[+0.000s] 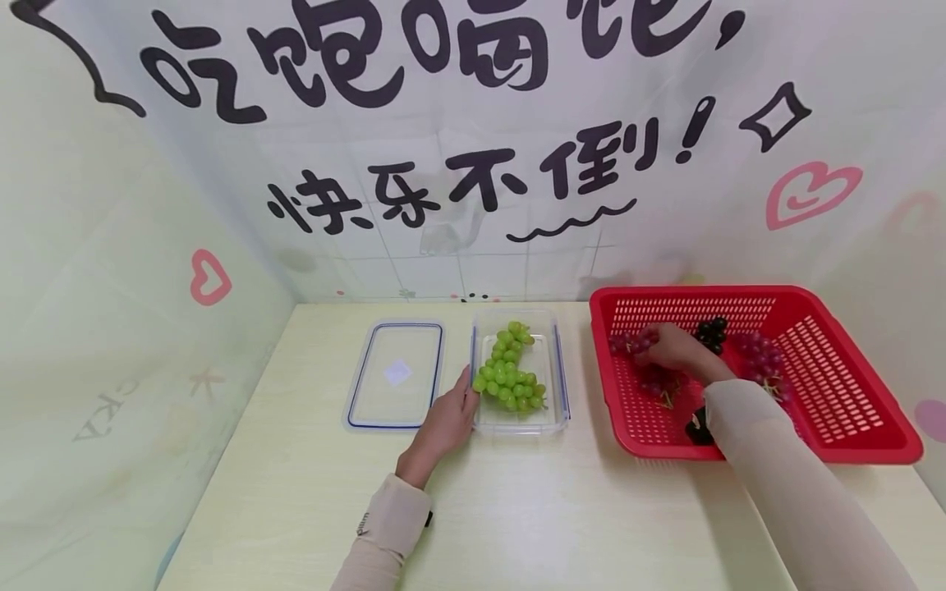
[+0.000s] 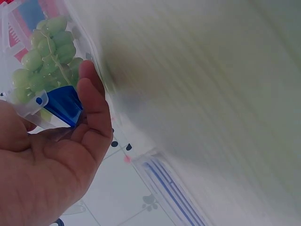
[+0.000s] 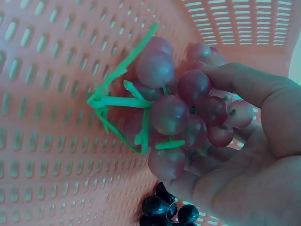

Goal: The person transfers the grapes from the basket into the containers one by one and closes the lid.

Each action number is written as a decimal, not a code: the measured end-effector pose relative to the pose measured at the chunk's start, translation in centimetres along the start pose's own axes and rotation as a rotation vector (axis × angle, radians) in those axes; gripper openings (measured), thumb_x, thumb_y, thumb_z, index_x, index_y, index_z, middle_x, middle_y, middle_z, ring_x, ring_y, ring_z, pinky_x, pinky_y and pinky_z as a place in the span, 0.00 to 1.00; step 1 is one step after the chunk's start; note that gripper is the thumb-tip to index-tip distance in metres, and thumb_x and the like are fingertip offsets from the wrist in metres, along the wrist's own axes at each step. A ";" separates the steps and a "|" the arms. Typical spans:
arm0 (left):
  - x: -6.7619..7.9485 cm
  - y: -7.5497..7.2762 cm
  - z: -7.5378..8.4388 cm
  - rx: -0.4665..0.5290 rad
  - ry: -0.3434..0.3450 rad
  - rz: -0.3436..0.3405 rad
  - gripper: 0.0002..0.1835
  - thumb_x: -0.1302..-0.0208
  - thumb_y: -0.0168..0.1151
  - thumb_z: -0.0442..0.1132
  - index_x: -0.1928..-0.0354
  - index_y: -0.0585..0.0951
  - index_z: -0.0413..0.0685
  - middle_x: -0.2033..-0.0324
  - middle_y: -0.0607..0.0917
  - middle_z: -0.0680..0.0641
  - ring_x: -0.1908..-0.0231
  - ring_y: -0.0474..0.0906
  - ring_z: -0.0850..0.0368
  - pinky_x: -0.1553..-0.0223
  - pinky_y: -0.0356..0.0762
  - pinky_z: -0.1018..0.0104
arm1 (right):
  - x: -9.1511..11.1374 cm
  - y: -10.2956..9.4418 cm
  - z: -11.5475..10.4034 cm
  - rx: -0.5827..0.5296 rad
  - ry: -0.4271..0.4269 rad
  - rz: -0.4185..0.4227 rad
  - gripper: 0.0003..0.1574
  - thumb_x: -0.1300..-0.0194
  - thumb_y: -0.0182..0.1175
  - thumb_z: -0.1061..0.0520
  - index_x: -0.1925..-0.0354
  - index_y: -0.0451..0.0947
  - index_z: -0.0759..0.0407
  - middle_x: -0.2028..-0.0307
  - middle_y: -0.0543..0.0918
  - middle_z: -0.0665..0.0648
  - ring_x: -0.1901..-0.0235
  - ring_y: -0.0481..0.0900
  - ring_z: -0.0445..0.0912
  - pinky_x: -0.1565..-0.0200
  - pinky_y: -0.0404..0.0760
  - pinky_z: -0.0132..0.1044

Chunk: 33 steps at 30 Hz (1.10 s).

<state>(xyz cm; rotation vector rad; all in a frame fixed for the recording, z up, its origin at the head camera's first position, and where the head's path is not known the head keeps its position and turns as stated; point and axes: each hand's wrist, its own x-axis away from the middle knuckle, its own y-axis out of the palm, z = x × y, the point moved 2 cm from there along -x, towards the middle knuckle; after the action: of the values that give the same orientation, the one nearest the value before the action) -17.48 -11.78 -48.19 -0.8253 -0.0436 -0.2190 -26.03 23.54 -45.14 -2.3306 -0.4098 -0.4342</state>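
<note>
A pale yellow table (image 1: 517,509) stands in front of you, backed by a wall sheet with large black lettering and pink hearts.

Toward the table's far left lies a clear rectangular lid (image 1: 397,374) with a blue seal line, flat on the surface and apart from everything else.

Just to its right is a clear plastic container (image 1: 556,410) with blue side clips, near the middle of the far edge. A bunch of green grapes (image 1: 508,373) lies inside it, running from the far end toward the near end.

Your left hand (image 1: 449,419) rests against the container's left wall, at its near left corner. The fingers are nearly straight and close together, lying along the wall (the left wrist view shows the fingertips (image 2: 89,89) against the clear plastic beside a blue clip (image 2: 63,106), with the green grapes just behind it). The hand curls around nothing.

Further right, by the table's far right corner, sits a red slotted basket (image 1: 850,410). Your right hand (image 1: 676,349) is inside it, over the left half of its floor. Its fingers are curled around a bunch of red grapes (image 3: 183,113) on a green plastic-looking stem (image 3: 117,101); the right wrist view shows the thumb pressing on the bunch from above and the other fingers cupping it from below, with the grapes close to the basket's wall.

More red grapes (image 1: 761,355) lie in the basket to the right of that hand. A small cluster of black grapes (image 1: 711,332) sits by the far wall, and more dark grapes (image 3: 164,209) lie just below the hand.
</note>
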 end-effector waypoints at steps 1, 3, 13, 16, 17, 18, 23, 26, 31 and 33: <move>0.0 0.0 0.0 -0.001 0.002 0.001 0.29 0.28 0.29 0.49 0.31 0.48 0.41 0.87 0.68 0.49 0.85 0.63 0.58 0.75 0.67 0.65 | 0.0 0.0 0.0 -0.004 -0.007 0.003 0.19 0.42 0.59 0.60 0.52 0.73 0.67 0.60 0.78 0.65 0.67 0.78 0.50 0.62 0.78 0.43; 0.0 0.0 0.0 -0.002 0.005 0.005 0.29 0.28 0.29 0.49 0.31 0.48 0.41 0.87 0.68 0.49 0.85 0.64 0.58 0.74 0.67 0.65 | 0.2 -0.1 -0.1 -0.002 -0.021 0.013 0.17 0.42 0.59 0.60 0.54 0.73 0.67 0.61 0.78 0.64 0.67 0.78 0.49 0.63 0.78 0.42; 0.1 -0.1 0.1 0.003 0.000 0.001 0.29 0.28 0.29 0.49 0.31 0.48 0.42 0.87 0.67 0.50 0.85 0.62 0.58 0.73 0.67 0.65 | 0.5 -0.6 -0.5 0.002 -0.062 0.026 0.14 0.41 0.58 0.59 0.57 0.74 0.65 0.61 0.77 0.62 0.66 0.74 0.50 0.64 0.75 0.38; 0.1 -0.1 0.1 0.007 -0.001 0.000 0.29 0.28 0.29 0.49 0.31 0.48 0.42 0.87 0.65 0.50 0.86 0.60 0.57 0.72 0.67 0.65 | 0.5 -0.7 -0.6 -0.007 -0.063 0.034 0.15 0.41 0.58 0.58 0.55 0.75 0.64 0.59 0.77 0.63 0.64 0.75 0.50 0.62 0.76 0.39; 0.1 -0.1 0.1 0.008 -0.001 -0.001 0.29 0.28 0.30 0.49 0.31 0.48 0.42 0.87 0.65 0.50 0.86 0.60 0.57 0.72 0.67 0.65 | 0.5 -0.8 -0.7 -0.011 -0.062 0.034 0.16 0.41 0.58 0.58 0.55 0.74 0.64 0.58 0.77 0.63 0.63 0.75 0.51 0.61 0.76 0.40; 0.1 -0.1 0.1 0.007 -0.003 -0.002 0.29 0.28 0.30 0.49 0.31 0.48 0.42 0.87 0.65 0.50 0.85 0.60 0.57 0.73 0.67 0.64 | 0.5 -0.8 -0.7 -0.018 -0.057 0.037 0.16 0.41 0.59 0.58 0.54 0.74 0.63 0.58 0.76 0.63 0.62 0.75 0.51 0.60 0.76 0.40; 0.1 -0.1 0.1 0.005 -0.003 -0.002 0.29 0.28 0.30 0.50 0.31 0.48 0.42 0.87 0.65 0.50 0.85 0.59 0.57 0.74 0.66 0.64 | 0.6 -1.1 -1.1 -0.037 -0.041 0.036 0.18 0.40 0.58 0.57 0.52 0.73 0.62 0.56 0.75 0.63 0.59 0.73 0.52 0.60 0.76 0.39; 0.1 -0.1 0.2 -0.001 -0.003 0.003 0.29 0.28 0.30 0.49 0.31 0.48 0.42 0.87 0.65 0.50 0.85 0.59 0.57 0.73 0.66 0.64 | 0.8 -1.3 -1.5 -0.032 -0.040 0.037 0.17 0.39 0.57 0.58 0.52 0.73 0.62 0.56 0.74 0.63 0.59 0.72 0.53 0.61 0.75 0.38; 0.1 -0.1 0.2 0.002 -0.007 0.002 0.29 0.28 0.30 0.49 0.31 0.48 0.42 0.87 0.64 0.50 0.85 0.59 0.57 0.75 0.66 0.64 | 1.1 -1.7 -1.9 -0.044 -0.032 0.034 0.19 0.40 0.58 0.56 0.50 0.73 0.61 0.55 0.74 0.63 0.57 0.72 0.53 0.60 0.75 0.38; 0.1 -0.1 0.2 0.004 -0.009 0.000 0.29 0.28 0.30 0.49 0.31 0.48 0.43 0.87 0.65 0.50 0.86 0.59 0.57 0.76 0.66 0.64 | 1.2 -1.8 -2.0 -0.061 -0.033 0.034 0.21 0.40 0.59 0.56 0.49 0.72 0.61 0.54 0.74 0.63 0.57 0.71 0.53 0.59 0.76 0.39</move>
<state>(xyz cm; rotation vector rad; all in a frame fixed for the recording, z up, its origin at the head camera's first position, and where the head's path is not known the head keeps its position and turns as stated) -17.37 -11.75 -47.95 -0.8225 -0.0522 -0.2151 -26.06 23.53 -42.19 -2.4026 -0.3776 -0.3976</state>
